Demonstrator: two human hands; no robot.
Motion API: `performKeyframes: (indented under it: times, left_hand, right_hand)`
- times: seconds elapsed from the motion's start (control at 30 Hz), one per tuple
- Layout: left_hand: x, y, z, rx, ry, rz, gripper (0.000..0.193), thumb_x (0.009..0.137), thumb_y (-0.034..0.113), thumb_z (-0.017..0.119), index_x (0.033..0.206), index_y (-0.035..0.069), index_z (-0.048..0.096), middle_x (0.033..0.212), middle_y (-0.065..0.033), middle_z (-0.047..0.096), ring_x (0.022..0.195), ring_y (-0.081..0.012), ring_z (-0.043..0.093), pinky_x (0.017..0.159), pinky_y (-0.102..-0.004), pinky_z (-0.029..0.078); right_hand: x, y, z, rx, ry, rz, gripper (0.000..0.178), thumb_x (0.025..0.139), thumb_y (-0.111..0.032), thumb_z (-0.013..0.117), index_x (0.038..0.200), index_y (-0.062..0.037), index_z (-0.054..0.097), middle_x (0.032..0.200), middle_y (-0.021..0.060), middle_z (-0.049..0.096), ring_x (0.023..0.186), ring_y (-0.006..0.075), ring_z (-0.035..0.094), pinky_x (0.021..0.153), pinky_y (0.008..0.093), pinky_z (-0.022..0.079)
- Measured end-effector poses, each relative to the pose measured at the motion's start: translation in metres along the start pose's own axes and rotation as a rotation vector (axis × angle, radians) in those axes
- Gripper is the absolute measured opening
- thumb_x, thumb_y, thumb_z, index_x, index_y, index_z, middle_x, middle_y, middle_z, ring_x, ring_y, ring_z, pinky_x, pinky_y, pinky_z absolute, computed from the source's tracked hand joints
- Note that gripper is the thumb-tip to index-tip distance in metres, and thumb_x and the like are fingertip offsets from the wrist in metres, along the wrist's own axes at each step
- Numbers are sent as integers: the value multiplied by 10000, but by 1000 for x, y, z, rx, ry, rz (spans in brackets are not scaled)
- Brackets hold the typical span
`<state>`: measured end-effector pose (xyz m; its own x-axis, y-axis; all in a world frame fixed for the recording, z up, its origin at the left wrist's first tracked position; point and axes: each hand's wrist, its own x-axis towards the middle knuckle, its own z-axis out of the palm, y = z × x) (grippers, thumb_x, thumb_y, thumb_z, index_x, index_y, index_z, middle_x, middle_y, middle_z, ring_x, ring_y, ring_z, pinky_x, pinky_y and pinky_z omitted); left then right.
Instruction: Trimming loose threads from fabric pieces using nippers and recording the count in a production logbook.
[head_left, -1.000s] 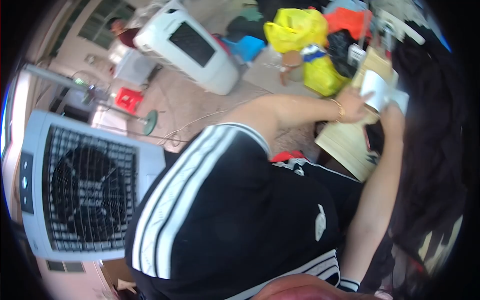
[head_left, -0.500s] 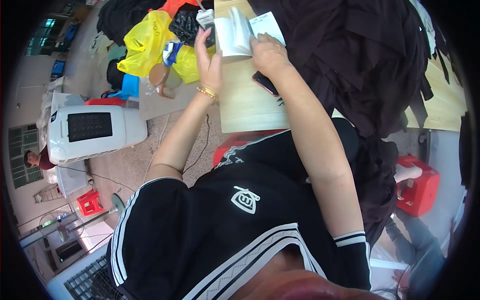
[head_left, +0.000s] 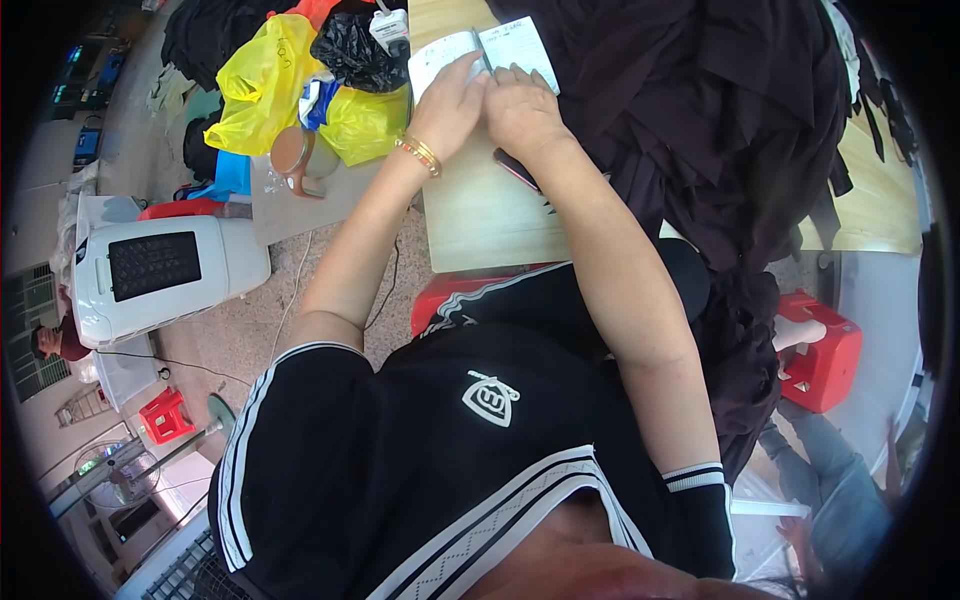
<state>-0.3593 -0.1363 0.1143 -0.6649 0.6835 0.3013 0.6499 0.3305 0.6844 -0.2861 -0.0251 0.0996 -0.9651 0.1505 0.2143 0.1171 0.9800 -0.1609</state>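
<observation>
A small notebook lies open at the far edge of my view, handwriting on its pages. My left hand rests on its left page, fingers stretched toward the fold. Beside it, my right hand lies over the lower part of the right page, fingers spread; the two hands nearly touch. A thin dark strip runs along the fold, and I cannot make out whether it is a pen. A dark phone sits partly under my right wrist.
Dark cloth is heaped right of the notebook on the wooden table. Yellow plastic bags, a black bag, a white power strip and a brown-lidded jar stand left. Farther out are a white machine and red stools.
My left hand has come from beside the notebook onto its left page. Pages that stood upright now lie flatter. My right hand stays on the right page while the view has shifted slightly.
</observation>
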Motion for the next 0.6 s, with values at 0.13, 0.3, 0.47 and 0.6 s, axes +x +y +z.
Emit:
performKeyframes:
  times: [0.13,0.3,0.47,0.6]
  left_hand:
    - [-12,-15,8,-104,86,-31,401,947,253,451,1264,11,494,1210,-257,564,1132,-399,531,990,-418,401]
    - [-8,-4,9,-148,111,-186,458,942,329,460,1306,51,466,1117,-193,641,1058,-397,586,932,-414,438]
    - [-5,-6,6,-137,110,-199,467,936,349,475,1304,62,475,1081,-176,660,1033,-373,607,901,-393,455]
    - [1,-26,2,-254,153,-186,462,928,351,505,1281,54,496,1058,-176,669,1000,-323,631,876,-364,469]
  right_hand:
    - [1,-13,-9,-62,-14,-3,260,781,-98,580,1019,-15,647,1020,135,636,1052,290,595,929,451,438]
    - [1,-18,-21,28,-75,81,246,777,-123,601,999,-35,660,969,132,625,1001,292,608,896,436,462]
    - [2,-20,-23,328,-54,287,237,813,-154,584,1004,-22,632,1012,164,596,980,324,599,844,433,497]
    - [-1,-25,-23,242,-33,220,258,802,-136,594,1030,-16,588,1031,180,579,986,331,598,851,426,498]
